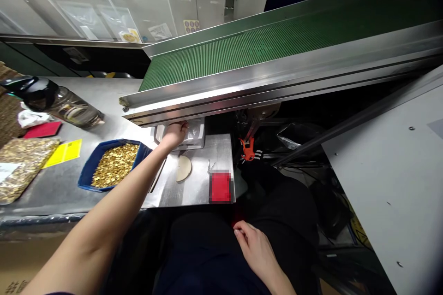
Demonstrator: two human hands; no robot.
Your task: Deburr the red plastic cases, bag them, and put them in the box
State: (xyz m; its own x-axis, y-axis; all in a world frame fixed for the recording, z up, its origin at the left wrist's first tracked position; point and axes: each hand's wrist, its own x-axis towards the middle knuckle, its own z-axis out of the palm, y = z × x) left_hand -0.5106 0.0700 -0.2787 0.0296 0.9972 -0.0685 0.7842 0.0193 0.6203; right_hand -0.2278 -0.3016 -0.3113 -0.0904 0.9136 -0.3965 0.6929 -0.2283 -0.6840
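My left hand reaches under the near end of the conveyor, over a clear plastic tray. Its fingers are pinched together, and whatever they hold is too small or hidden to name. My right hand rests on my dark-clothed lap, fingers curled closed, the inside of the grip hidden. Beside my left forearm stands a blue bin filled with small gold-coloured metal pieces. Just in front of the tray lies a round pale disc, partly cut off on one side.
A green ribbed conveyor slants above the metal table. On the table are a water bottle, a bag of gold pieces, a yellow label and a blurred red item. An orange clamp hangs beyond the table edge.
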